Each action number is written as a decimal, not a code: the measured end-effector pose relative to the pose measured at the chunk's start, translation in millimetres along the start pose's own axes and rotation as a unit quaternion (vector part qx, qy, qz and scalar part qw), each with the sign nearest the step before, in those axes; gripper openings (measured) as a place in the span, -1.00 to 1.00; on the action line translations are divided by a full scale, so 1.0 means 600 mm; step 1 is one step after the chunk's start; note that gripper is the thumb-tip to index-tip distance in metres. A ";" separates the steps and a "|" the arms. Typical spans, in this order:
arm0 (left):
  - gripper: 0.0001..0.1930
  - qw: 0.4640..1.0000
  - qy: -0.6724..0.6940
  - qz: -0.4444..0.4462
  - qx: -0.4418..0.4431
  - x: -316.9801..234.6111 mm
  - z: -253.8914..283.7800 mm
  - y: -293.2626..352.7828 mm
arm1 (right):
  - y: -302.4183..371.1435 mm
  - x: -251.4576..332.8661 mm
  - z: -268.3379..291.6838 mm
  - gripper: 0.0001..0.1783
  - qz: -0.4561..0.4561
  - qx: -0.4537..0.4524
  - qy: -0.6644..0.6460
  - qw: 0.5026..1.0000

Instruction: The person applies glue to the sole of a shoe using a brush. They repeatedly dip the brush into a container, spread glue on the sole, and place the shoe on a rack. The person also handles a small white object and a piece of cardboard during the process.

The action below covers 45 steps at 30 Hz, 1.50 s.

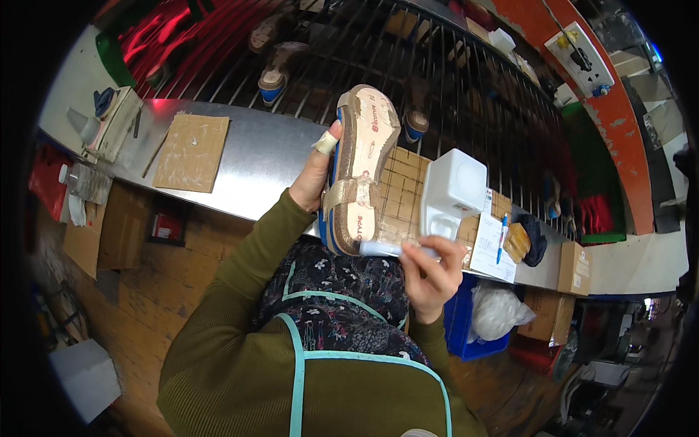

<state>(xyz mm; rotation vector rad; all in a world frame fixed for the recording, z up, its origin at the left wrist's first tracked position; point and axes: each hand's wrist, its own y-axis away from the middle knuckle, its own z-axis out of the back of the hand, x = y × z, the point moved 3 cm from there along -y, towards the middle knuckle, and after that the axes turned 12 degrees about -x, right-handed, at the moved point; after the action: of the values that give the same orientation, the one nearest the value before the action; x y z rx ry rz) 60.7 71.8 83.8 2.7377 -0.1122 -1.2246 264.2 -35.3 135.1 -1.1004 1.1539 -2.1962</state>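
My left hand (314,173) is closed around the side of a sandal (370,146), with tape wrapped on the thumb. Held upright, toe away from me, the sandal shows its tan footbed with red print, a brown rim, a pale strap across it and a blue side. In the fingers of my right hand (434,275) is a whitish pen-like tool (380,249), slightly blurred. Its tip meets or nearly meets the rim at the sandal's heel; exact contact is hard to make out. The fingers on the sandal's underside are hidden.
Beyond the metal ledge (251,175) runs a rack of dark bars with more sandals (271,86). A white box-shaped device (457,182) stands right of the sandal, near paper and a blue pen (502,239). Cardboard (192,153) lies at left; a blue crate (460,320) sits below right.
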 end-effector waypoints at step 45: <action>-0.14 0.998 -0.016 0.057 0.027 0.040 0.047 0.023 | 0.057 0.010 -0.013 -0.71 -0.061 0.047 -0.014 0.997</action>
<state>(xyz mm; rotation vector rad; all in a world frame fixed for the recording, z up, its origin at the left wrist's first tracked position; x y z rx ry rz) 55.6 52.7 49.6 2.7159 -0.3040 -1.2519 254.5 -54.6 107.0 -1.1860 0.9841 -2.2937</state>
